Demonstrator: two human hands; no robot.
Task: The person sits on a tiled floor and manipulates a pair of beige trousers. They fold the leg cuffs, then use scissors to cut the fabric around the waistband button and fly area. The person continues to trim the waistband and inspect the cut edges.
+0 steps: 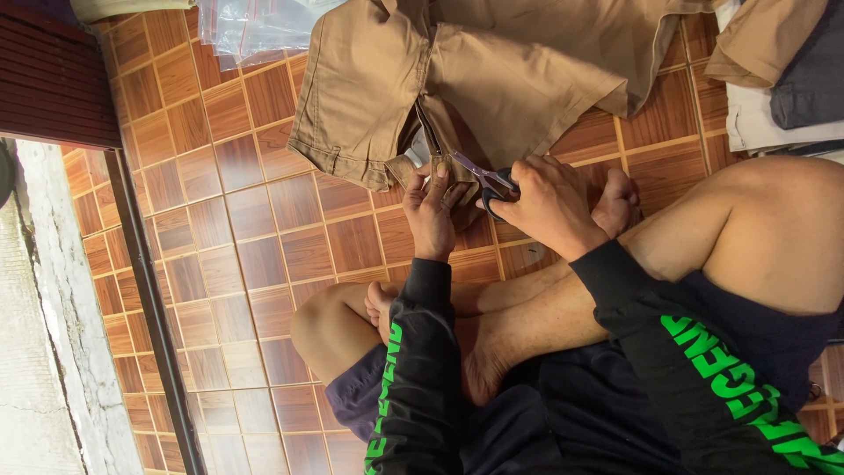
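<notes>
Tan trousers (pixel 492 79) are lying spread on the tiled floor (pixel 264 229), reaching its far edge, beside a garment stack (pixel 774 79) at the far right corner and clear bags (pixel 255 26) along the far edge. The left hand (pixel 431 207) is pinching the waistband near the zip. The right hand (pixel 549 202) is gripping black-handled scissors (pixel 491 183), blades meeting the pinched cloth.

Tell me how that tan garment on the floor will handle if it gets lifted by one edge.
The tan garment will probably flop and sag: it lies creased and folded over itself on the tiled floor. Its thick seams suggest sturdy, fairly heavy cloth, unlikely to tear. The left hand pinches it easily while the right hand works the scissors.
</notes>
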